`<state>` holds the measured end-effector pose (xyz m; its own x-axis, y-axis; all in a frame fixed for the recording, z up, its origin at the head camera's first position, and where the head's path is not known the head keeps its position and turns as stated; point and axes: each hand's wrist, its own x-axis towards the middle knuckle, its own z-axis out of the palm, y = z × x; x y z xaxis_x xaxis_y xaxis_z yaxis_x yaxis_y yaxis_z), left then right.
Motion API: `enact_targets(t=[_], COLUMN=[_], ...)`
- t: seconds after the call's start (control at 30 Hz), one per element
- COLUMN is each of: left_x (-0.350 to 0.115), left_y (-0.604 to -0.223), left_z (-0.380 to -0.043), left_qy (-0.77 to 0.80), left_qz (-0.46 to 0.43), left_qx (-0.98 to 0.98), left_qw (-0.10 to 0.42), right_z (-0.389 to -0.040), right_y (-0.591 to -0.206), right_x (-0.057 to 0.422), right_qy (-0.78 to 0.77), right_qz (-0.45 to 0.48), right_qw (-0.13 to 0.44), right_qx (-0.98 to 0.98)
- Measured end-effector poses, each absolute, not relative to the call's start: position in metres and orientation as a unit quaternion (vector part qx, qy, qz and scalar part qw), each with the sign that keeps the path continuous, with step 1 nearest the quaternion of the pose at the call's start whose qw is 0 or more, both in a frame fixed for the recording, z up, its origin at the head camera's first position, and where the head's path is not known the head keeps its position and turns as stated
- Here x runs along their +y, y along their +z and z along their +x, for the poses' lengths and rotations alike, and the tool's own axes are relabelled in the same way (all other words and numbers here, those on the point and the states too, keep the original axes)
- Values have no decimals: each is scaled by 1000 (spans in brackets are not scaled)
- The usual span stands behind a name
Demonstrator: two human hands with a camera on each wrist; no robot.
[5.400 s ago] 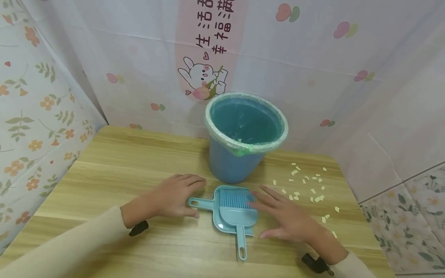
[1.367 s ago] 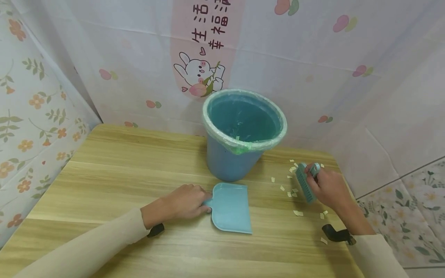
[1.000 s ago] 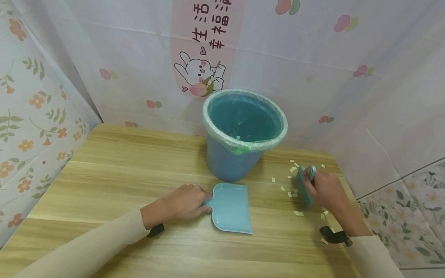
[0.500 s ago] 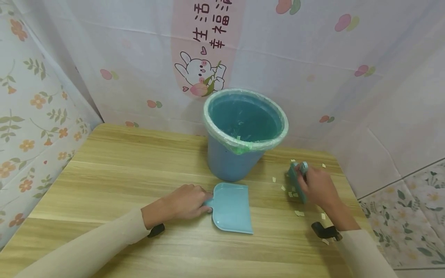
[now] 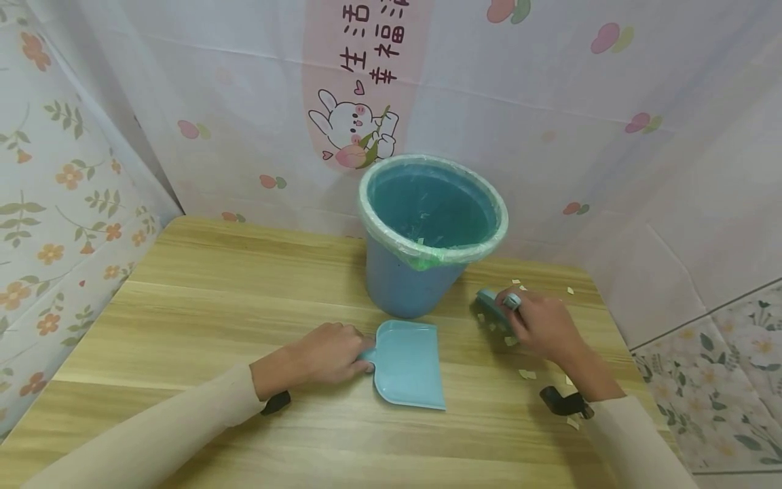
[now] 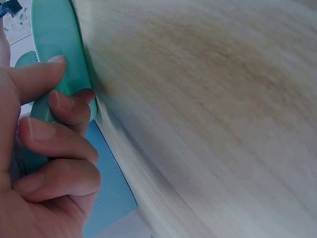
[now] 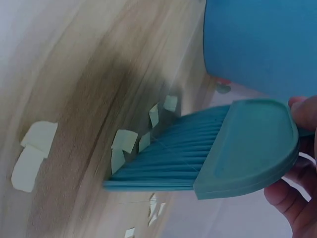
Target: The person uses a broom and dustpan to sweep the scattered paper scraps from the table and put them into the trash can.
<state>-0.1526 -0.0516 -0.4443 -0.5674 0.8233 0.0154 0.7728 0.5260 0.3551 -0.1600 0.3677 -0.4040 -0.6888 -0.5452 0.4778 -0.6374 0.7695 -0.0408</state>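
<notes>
My left hand (image 5: 326, 353) grips the handle of a light blue dustpan (image 5: 408, 363) lying flat on the wooden table (image 5: 232, 305); its fingers (image 6: 54, 144) curl round the handle (image 6: 52, 64) in the left wrist view. My right hand (image 5: 540, 326) holds a small teal brush (image 5: 491, 305), bristles (image 7: 163, 158) down on the table among pale paper scraps (image 7: 124, 141). The brush stands right of the dustpan, close to the blue bin (image 5: 427, 238). More scraps (image 5: 527, 373) lie near my right wrist.
The bin, lined with a greenish bag (image 5: 421, 261), stands at the table's back middle with some scraps inside. Patterned curtains (image 5: 73, 170) close in the left and back. The table's right edge (image 5: 617, 326) is near my right hand, with tiled floor (image 5: 733, 380) beyond.
My right hand has swept the brush leftward across the scraps toward the dustpan and bin. My left hand and the dustpan have stayed in place.
</notes>
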Motion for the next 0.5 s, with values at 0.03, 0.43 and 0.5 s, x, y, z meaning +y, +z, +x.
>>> enact_targets(t=[0.03, 0.43, 0.5], left_x=[-52, -51, -51], left_y=[-444, -441, -441], left_z=[-152, -151, -151], left_qy=[164, 168, 169], left_qz=[458, 453, 453], left_qx=[870, 871, 871], left_qw=[79, 88, 89], right_z=[-159, -135, -132], right_y=[-404, -403, -403], right_x=[367, 353, 351], right_qy=[105, 129, 138], right_qz=[331, 406, 423], right_qw=[224, 198, 196], right_qx=[-911, -883, -874])
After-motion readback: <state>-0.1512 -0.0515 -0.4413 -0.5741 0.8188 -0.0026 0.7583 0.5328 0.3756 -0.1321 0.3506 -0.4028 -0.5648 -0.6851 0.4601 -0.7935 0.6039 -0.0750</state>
